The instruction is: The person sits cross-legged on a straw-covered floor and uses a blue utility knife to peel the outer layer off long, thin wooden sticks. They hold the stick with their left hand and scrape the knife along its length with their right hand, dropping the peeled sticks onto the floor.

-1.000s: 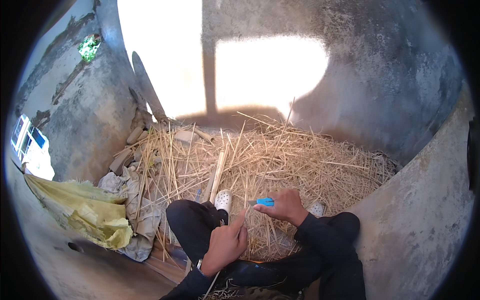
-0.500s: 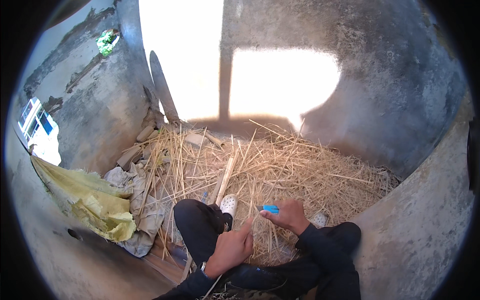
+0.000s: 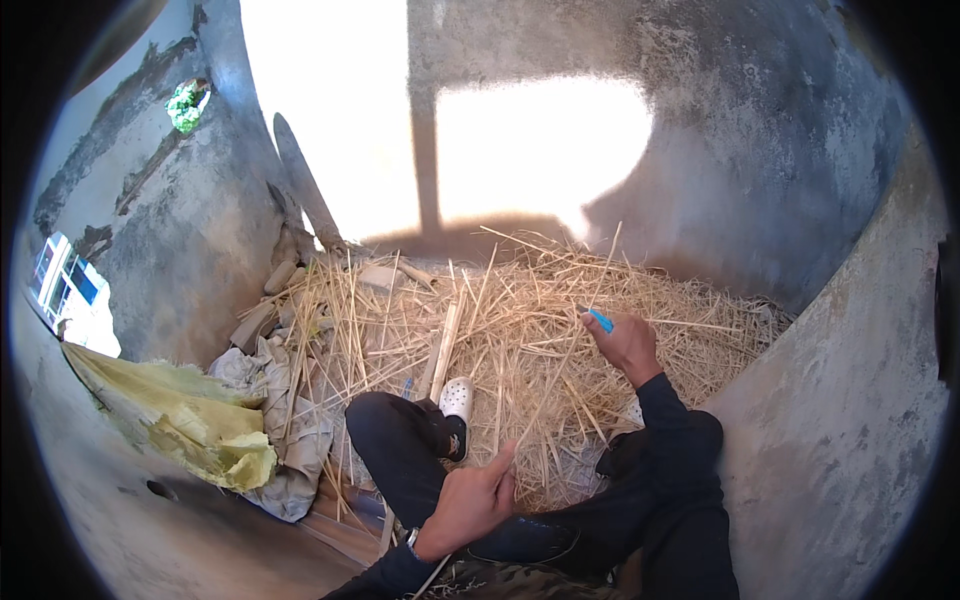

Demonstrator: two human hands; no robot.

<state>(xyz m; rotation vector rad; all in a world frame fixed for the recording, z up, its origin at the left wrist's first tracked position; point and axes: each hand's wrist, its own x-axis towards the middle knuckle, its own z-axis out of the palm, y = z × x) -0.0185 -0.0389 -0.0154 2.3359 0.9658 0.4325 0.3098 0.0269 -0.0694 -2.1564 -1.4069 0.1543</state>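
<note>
My right hand [image 3: 628, 345] is closed round a small blue-handled knife [image 3: 600, 320], its short dark blade pointing left over the straw. Lower and nearer to me, my left hand [image 3: 468, 508] has its fingers closed, the index finger reaching forward. A thin pale stalk [image 3: 432, 577] passes through its grip; one end shows below the wrist, and a length seems to run up from the fingertips toward the knife, hard to separate from the straw behind. Loose dry straw [image 3: 560, 370] covers the ground beneath both hands.
My bent knees in dark trousers [image 3: 395, 445] and a white clog [image 3: 457, 398] lie around the work. A pale split strip [image 3: 447, 345] lies ahead. Yellow sheeting [image 3: 180, 405] and grey cloth [image 3: 300, 455] are at left. Concrete walls [image 3: 770, 130] close in the space.
My right hand has moved forward and to the right with the knife, away from my left hand. The left hand has stayed almost in place, still gripping the stalk.
</note>
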